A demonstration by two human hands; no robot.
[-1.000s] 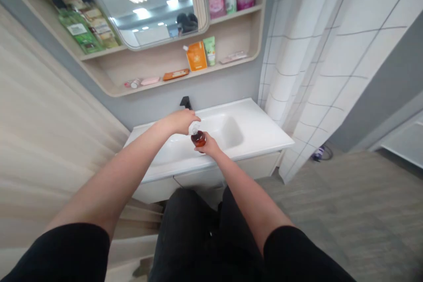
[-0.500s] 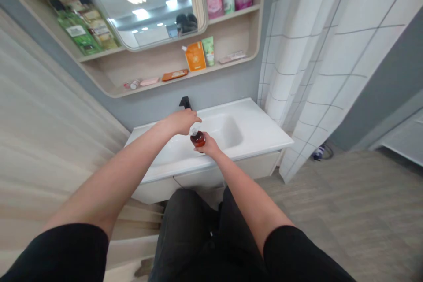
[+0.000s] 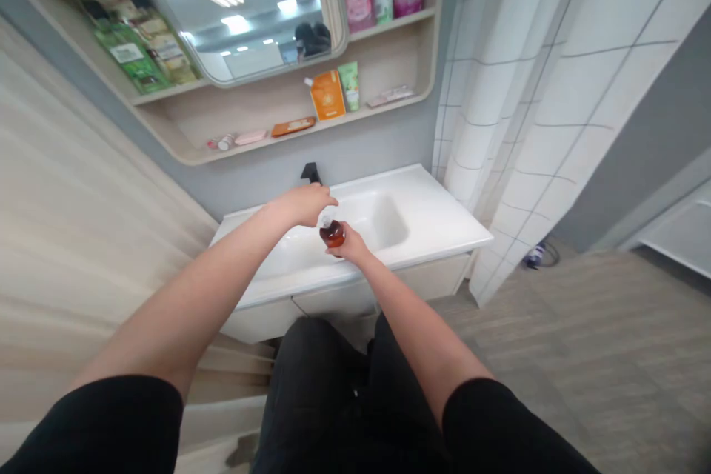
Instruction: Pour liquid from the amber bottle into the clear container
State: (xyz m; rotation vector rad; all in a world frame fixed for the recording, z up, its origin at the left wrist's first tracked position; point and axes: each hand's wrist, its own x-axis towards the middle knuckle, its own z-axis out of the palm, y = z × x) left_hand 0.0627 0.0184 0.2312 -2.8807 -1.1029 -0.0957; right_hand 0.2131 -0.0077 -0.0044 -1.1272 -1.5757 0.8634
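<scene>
Steadying the amber bottle (image 3: pixel 333 235), mid-frame over the sink (image 3: pixel 386 218), seems my step: right hand (image 3: pixel 352 243) clasps it; left hand (image 3: pixel 305 204) curls near its clear top (image 3: pixel 326 221), pinch unclear. Next calls for a firm hold.

A: What's blocking the 2 hands?
B: Black faucet (image 3: pixel 311 173) is standing just behind the left hand (image 3: pixel 309 203). Amber bottle (image 3: pixel 332 234) is filling the middle, right hand (image 3: pixel 352 244) gripping it, top sitting close under the left fingers.
A: Where's room showing?
B: Right. Basin (image 3: pixel 390 218) end and countertop (image 3: pixel 440 212) are lying bare; white curtain (image 3: pixel 494 135) is bounding them.
A: Left, up?
B: Beige curtain (image 3: pixel 72 185) is walling off left. Shelf unit (image 3: pixel 389 63) is hanging above; 1 grey wall (image 3: pixel 372 147) strip is leaving passage below it.
</scene>
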